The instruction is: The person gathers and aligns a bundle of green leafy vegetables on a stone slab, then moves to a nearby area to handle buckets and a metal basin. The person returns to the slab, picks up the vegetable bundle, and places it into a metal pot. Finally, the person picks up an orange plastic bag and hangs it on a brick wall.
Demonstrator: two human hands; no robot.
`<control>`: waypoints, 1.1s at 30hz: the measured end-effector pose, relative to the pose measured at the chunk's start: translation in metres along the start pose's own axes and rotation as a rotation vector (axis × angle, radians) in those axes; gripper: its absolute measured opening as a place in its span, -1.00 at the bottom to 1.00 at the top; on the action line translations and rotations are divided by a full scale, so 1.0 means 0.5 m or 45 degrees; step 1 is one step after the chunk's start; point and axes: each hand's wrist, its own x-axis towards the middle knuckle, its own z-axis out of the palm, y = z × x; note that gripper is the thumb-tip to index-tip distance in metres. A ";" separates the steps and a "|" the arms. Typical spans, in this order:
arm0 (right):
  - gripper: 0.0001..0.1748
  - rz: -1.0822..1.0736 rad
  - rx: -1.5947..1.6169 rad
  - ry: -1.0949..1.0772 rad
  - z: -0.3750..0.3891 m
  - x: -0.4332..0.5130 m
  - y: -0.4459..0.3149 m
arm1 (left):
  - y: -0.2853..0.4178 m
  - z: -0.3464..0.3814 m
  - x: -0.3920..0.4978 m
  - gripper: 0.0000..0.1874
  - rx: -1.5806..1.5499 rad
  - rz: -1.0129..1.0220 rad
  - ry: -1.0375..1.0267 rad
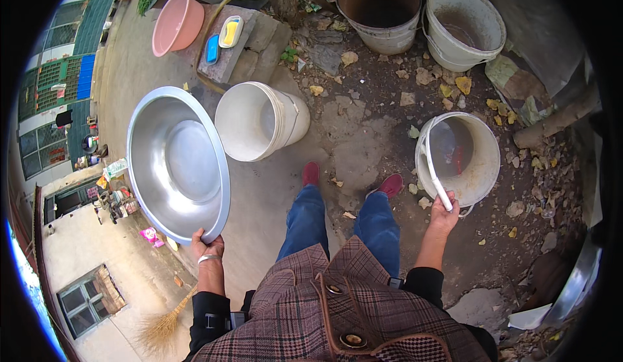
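My left hand [208, 245] grips the rim of a large metal basin [187, 160], which is tilted with its hollow inside showing. At the right, my right hand [444, 211] is closed around a white hose or pipe end [439, 187] at the near rim of a whitish plastic bucket [479, 182]. The pipe curves up along the bucket's left side. Inside that bucket a reddish thing shows at the bottom, too unclear to name. Another white plastic bucket [287, 123] stands or leans between the basin and my feet, its inside in view.
A stone block [248, 45] bears a pink plastic basin [187, 24], a blue box [212, 49] and a dish with a yellow sponge [231, 32]. Two dirty buckets [389, 36] [462, 26] stand at the back. A straw broom [163, 328] lies lower left; fallen leaves litter the ground.
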 end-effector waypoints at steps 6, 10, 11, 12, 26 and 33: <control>-0.68 -0.125 0.004 -0.005 0.140 -0.033 0.042 | 0.042 -0.141 0.106 -0.73 -0.196 -0.023 0.211; -0.78 -0.181 -0.302 0.215 0.200 -0.107 0.097 | 0.029 -0.226 0.161 -0.73 -0.204 -0.110 0.336; -0.80 -0.156 -0.422 0.216 0.218 -0.129 0.120 | 0.031 -0.240 0.174 -0.73 -0.210 -0.103 0.335; -0.82 -0.138 -0.604 0.133 0.239 -0.151 0.141 | 0.027 -0.256 0.184 -0.73 -0.214 -0.123 0.388; -0.87 0.100 -1.936 -0.161 0.156 -0.259 0.378 | 0.052 -0.418 0.303 -0.67 -0.351 -0.286 0.440; -0.91 0.081 -2.041 -0.146 0.092 -0.194 0.409 | 0.098 -0.426 0.303 -0.72 -0.406 -0.310 0.495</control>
